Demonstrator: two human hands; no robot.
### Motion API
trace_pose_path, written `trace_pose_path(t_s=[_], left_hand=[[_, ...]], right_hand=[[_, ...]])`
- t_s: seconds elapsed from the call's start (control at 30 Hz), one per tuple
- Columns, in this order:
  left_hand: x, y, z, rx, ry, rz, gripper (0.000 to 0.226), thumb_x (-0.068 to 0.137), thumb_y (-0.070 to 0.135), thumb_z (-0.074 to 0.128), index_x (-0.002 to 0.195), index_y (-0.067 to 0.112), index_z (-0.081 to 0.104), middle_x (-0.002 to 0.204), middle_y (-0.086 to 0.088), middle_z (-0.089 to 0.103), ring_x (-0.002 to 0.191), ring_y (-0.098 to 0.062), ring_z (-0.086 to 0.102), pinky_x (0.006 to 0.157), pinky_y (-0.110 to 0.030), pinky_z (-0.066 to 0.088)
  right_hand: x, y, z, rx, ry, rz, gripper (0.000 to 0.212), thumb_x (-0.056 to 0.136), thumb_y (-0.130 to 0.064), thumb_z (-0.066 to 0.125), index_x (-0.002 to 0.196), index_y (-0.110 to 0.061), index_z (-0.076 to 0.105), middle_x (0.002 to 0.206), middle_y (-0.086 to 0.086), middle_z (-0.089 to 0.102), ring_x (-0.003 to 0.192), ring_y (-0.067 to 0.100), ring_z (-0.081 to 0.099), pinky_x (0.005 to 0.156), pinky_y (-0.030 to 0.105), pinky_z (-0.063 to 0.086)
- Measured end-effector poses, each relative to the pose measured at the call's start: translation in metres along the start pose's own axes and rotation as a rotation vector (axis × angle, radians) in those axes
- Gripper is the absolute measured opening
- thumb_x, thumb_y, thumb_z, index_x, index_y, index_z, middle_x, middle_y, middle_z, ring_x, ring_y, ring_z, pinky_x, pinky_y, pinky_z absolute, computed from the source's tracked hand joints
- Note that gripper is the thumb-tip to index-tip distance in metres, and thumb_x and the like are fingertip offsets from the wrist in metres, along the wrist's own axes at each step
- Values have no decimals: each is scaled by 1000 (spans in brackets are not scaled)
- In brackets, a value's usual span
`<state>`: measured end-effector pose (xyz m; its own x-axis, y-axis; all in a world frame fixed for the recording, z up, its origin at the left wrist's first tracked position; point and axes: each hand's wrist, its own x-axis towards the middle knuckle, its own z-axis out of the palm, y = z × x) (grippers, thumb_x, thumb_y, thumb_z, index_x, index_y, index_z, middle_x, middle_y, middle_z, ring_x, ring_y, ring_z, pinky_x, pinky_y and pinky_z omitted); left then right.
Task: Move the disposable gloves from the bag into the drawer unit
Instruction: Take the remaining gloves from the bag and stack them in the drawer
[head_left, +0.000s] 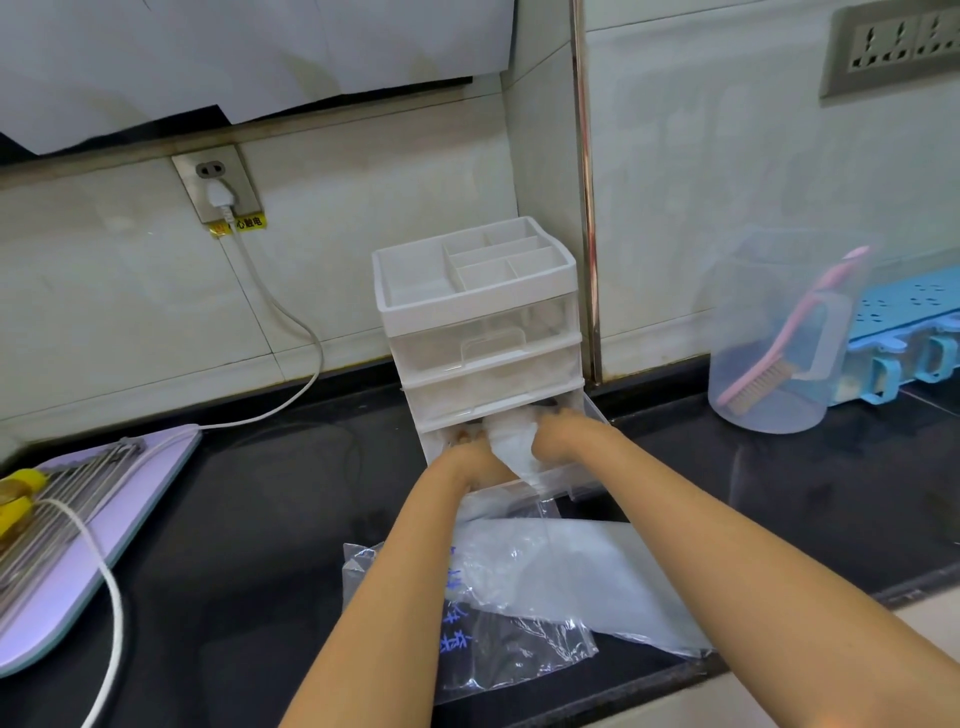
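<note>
Tucking the gloves (511, 441) into the bottom drawer (574, 475) of the drawer unit (483, 306), left grip (470, 453) and right grip (557, 440) both clutching them; I should flatten stray edges before closing.

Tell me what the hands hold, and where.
Both grip the gloves in the open bottom drawer: left hand at the wad's left side, right hand at its right side.

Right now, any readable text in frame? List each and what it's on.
"心触电": yellow label under the wall socket; its start is hidden.
Blue print on the bag: crumpled, unreadable.
Gloves, drawer unit: no text seen.
</note>
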<state>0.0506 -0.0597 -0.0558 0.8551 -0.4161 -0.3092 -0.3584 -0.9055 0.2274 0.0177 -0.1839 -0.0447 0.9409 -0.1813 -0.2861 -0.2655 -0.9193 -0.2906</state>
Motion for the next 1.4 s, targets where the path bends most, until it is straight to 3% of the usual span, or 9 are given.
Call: trace_pose_path(t_s=[0.13,0.3,0.4,0.67,0.8,0.97,1.1,1.27,1.4], left_hand=[[-3,1,-1,-31,-23,-7,81,86,54,57,150,19,23,154,-6,22,140,-24,23,111,-32,22],[-6,0,-10,-102,5,-74,69,83,45,68,139,14,43,132,-2,49,118,-23,47,86,-27,37],[-21,1,-22,-211,66,-13,82,80,45,72,145,14,34,149,-1,37,132,-21,39,90,-22,31],[-111,24,-1,-560,340,321,23,86,31,69,108,25,65,113,9,63,107,-4,56,84,-20,45],[-138,35,41,-537,298,409,20,85,24,69,105,23,67,105,13,65,98,0,58,85,-15,42],[-144,36,84,-468,200,397,43,81,31,72,121,30,58,123,14,57,110,-3,52,90,-15,38],[-145,33,95,-521,166,406,52,78,28,77,125,29,56,128,17,51,113,2,47,89,-3,32],[-148,34,101,-572,166,423,46,77,31,77,119,33,59,128,19,51,116,2,47,98,-13,37],[-147,36,104,-572,193,424,40,76,34,78,112,37,61,127,22,52,119,1,46,101,-19,38]], right_hand=[[-15,4,-6,149,25,-60,41,96,-9,36,136,-3,44,134,16,49,121,30,49,93,32,41],[-49,24,-22,328,184,-235,40,94,-15,49,134,-16,52,136,3,52,122,18,50,96,24,38],[-76,34,-26,357,277,-331,32,94,-16,51,124,-22,60,119,-2,62,106,11,58,84,17,42],[-146,63,7,311,326,-387,22,89,-17,61,108,-26,68,96,-10,67,87,0,63,82,18,52],[-160,87,35,274,325,-271,26,87,-22,64,113,-26,67,107,-8,68,97,2,62,90,20,48],[-179,110,64,321,242,-155,61,87,-36,66,142,-30,41,138,-10,50,120,9,50,95,19,38],[-183,116,84,305,262,-238,58,93,-37,57,146,-27,35,155,-14,22,144,2,13,113,17,5],[-183,115,97,415,403,-255,34,90,-27,64,124,-25,63,143,-9,46,139,6,30,113,21,13],[-188,106,105,721,583,-191,17,77,-11,77,78,-28,77,100,-16,67,105,2,56,91,10,36]])
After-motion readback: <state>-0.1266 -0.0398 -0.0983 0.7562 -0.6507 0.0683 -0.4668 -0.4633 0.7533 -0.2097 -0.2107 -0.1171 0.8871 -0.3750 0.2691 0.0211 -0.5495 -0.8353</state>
